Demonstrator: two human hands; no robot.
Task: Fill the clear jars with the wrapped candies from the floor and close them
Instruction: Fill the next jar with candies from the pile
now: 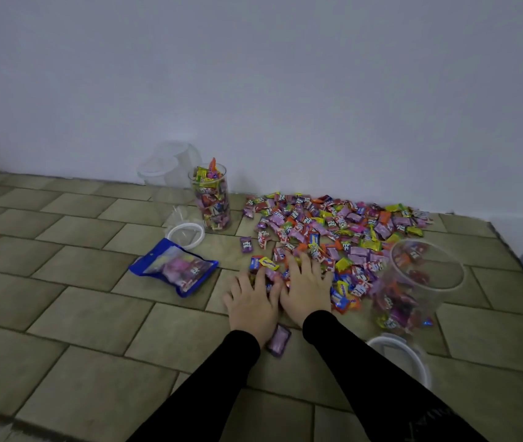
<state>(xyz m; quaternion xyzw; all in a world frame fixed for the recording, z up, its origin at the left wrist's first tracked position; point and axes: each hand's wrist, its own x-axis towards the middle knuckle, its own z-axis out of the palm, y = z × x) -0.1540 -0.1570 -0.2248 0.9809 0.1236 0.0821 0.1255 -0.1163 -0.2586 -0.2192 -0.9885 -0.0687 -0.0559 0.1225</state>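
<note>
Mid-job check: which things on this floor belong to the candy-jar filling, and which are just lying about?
Belongs to the job:
- pile of colourful wrapped candies
- tall clear jar, full
- wide clear jar, partly filled
- white round lids and
- empty clear jars by the wall
- both hands, on the candies

Lying about:
- blue-edged candy pouch
- stray purple candy

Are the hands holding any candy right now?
Nothing is clearly held. The left hand and right hand lie palm-down on the candies, fingers spread.
</note>
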